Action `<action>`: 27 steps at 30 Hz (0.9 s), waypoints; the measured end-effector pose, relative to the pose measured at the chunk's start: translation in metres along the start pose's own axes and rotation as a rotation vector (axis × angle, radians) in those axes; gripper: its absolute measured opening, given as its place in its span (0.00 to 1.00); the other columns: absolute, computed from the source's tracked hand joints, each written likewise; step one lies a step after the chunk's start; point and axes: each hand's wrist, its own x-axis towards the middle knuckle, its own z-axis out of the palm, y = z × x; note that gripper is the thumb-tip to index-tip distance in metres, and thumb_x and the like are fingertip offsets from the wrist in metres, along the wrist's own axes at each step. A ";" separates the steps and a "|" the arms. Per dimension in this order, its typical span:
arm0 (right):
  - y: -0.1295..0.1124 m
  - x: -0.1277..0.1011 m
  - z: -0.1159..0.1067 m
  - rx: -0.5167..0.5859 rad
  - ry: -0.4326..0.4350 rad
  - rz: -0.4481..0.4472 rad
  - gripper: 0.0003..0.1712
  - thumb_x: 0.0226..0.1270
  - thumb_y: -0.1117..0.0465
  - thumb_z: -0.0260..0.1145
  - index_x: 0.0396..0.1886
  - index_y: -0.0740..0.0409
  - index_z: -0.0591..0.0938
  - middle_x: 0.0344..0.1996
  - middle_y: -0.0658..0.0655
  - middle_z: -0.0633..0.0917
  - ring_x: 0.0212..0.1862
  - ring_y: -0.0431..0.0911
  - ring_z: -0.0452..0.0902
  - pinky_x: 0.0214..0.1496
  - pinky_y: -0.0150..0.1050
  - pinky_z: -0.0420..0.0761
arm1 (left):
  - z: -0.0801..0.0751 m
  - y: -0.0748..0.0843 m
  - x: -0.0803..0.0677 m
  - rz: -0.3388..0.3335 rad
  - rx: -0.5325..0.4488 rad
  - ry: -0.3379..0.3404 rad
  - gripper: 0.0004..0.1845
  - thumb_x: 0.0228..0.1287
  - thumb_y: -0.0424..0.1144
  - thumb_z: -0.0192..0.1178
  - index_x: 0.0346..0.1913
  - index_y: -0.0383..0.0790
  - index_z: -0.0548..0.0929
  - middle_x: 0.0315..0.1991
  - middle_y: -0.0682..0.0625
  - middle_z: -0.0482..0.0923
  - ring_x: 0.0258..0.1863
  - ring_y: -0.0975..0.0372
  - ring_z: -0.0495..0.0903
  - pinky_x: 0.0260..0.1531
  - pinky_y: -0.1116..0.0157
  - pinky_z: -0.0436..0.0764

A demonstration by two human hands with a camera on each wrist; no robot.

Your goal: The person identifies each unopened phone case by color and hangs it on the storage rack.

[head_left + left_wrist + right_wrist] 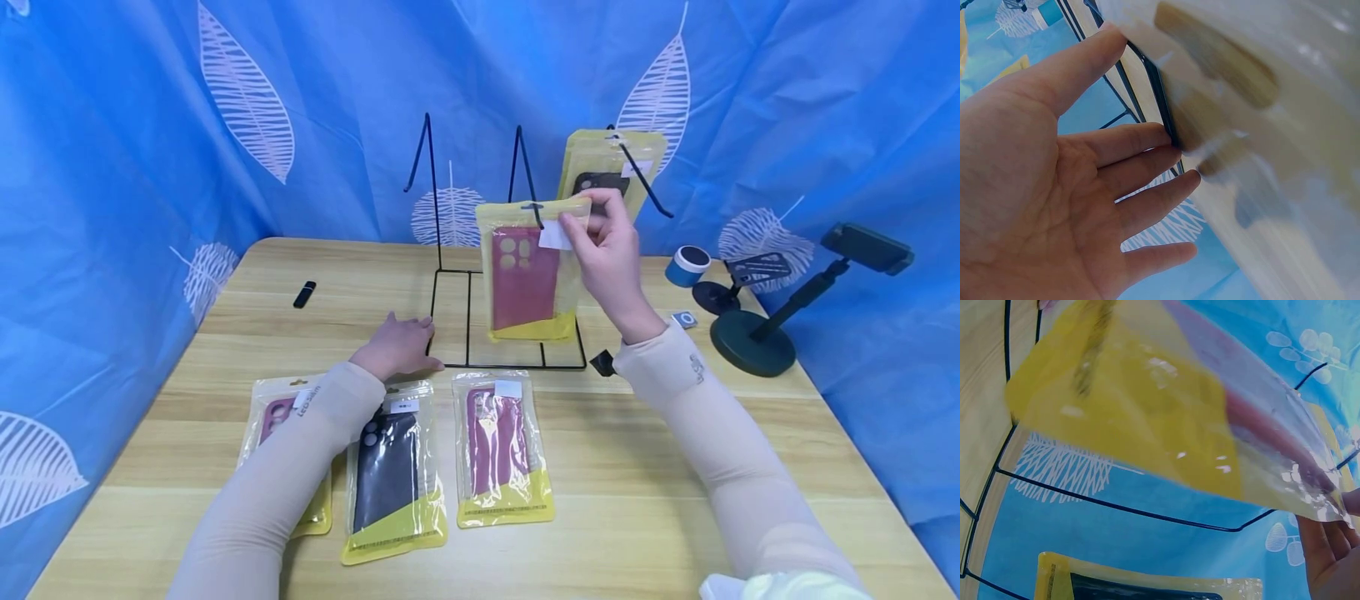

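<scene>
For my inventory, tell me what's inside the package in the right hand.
Inside the package is a pinkish-red phone case with camera cutouts. In the head view, a white label covers its upper right corner; anything behind the case is hidden.

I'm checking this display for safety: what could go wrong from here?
The yellow-and-clear plastic pouch with a pink phone case is pinched at one upper corner by the right hand, so it might twist or snag on the slanted black middle hook. The black wire rack might slide or tip if the left hand, at its base, pushes it.
</scene>
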 end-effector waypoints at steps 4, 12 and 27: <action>0.003 0.009 0.006 -0.020 0.008 0.007 0.13 0.72 0.58 0.63 0.49 0.57 0.73 0.17 0.47 0.78 0.15 0.38 0.62 0.16 0.30 0.60 | -0.001 0.000 0.001 -0.001 -0.006 0.000 0.44 0.66 0.62 0.59 0.74 0.34 0.63 0.78 0.43 0.55 0.76 0.46 0.59 0.76 0.38 0.46; 0.016 0.034 0.018 -0.168 0.054 0.032 0.14 0.74 0.52 0.60 0.50 0.56 0.72 0.13 0.48 0.65 0.16 0.40 0.58 0.17 0.33 0.57 | -0.002 -0.001 0.000 -0.001 -0.007 0.005 0.45 0.65 0.62 0.59 0.74 0.34 0.63 0.77 0.42 0.56 0.75 0.45 0.60 0.76 0.37 0.47; 0.028 0.071 0.029 -0.394 0.087 0.111 0.18 0.75 0.49 0.57 0.56 0.54 0.72 0.16 0.48 0.68 0.16 0.40 0.59 0.18 0.35 0.59 | 0.000 0.002 -0.001 -0.003 -0.017 -0.002 0.45 0.65 0.62 0.59 0.74 0.34 0.63 0.77 0.42 0.56 0.75 0.45 0.61 0.75 0.37 0.47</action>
